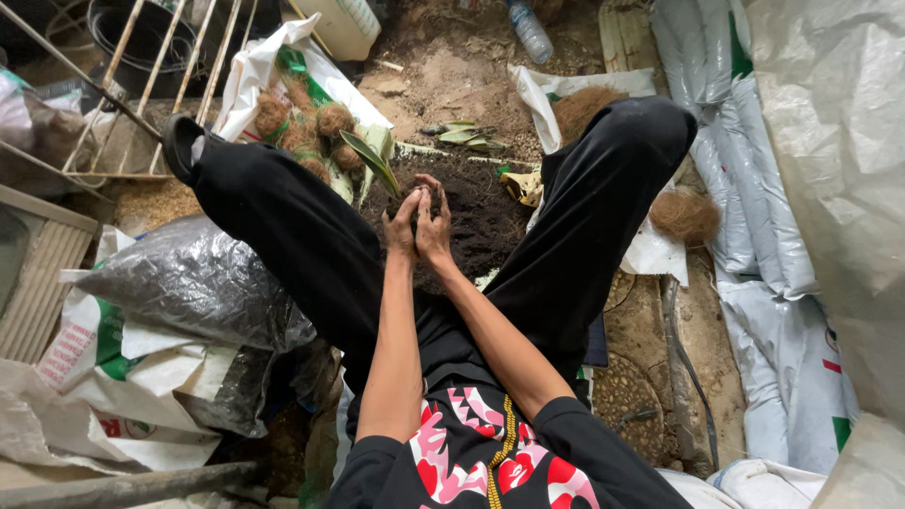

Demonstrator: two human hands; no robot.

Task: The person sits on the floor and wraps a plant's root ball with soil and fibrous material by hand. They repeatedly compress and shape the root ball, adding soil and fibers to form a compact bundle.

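Fingers of the left hand (403, 224) and right hand (435, 222) were curled together and pressed against each other around a small clump of soil (429, 195) (its shape mostly hidden by the fingers). The clump was held just above a mound of dark soil (476, 219) lying on the ground between the person's spread legs (584, 217). Just beyond the hands, a green leaf (370, 156) stood beside the mound. Farther out on the left, an open white bag (256, 71) held several brown fibre balls (333, 120); on the right, another fibre ball (685, 215) lay near stacked white sacks (754, 207). A grey plastic bag (193, 281) sat beside the left leg, and a plastic bottle (530, 30) lay on the far ground.
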